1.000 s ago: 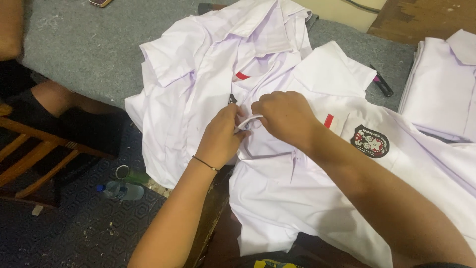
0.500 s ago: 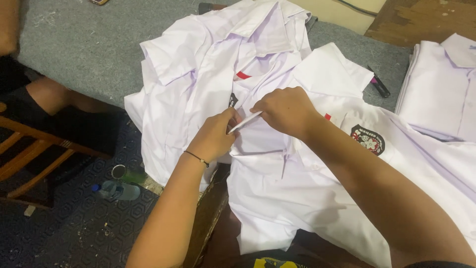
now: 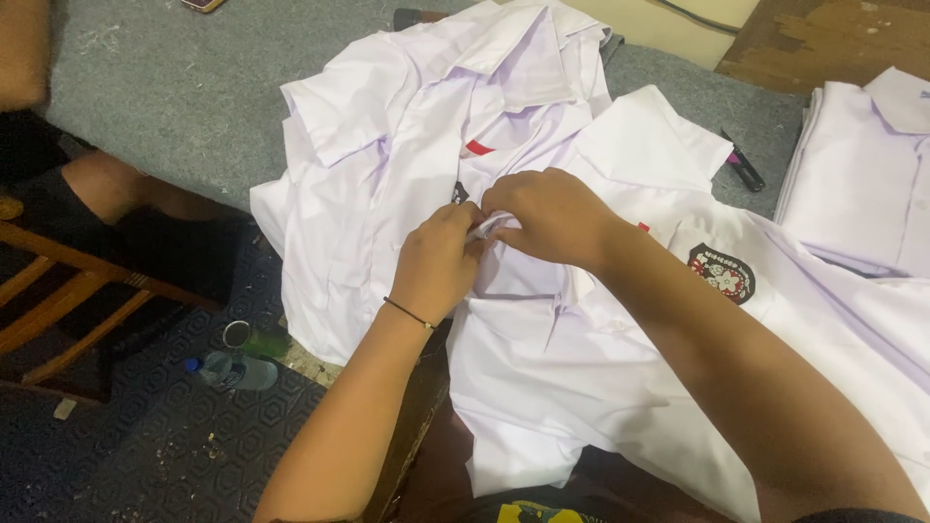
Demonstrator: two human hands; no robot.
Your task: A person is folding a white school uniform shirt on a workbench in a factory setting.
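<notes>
White shirt (image 3: 542, 378) lies spread over the near edge of the grey surface (image 3: 145, 116), front uppermost, so its placket is reachable. Left hand (image 3: 436, 266) and right hand (image 3: 552, 218) meet there, fingers pinched together on the fabric fold. More shirts (image 3: 387, 145) are heaped behind it.
</notes>
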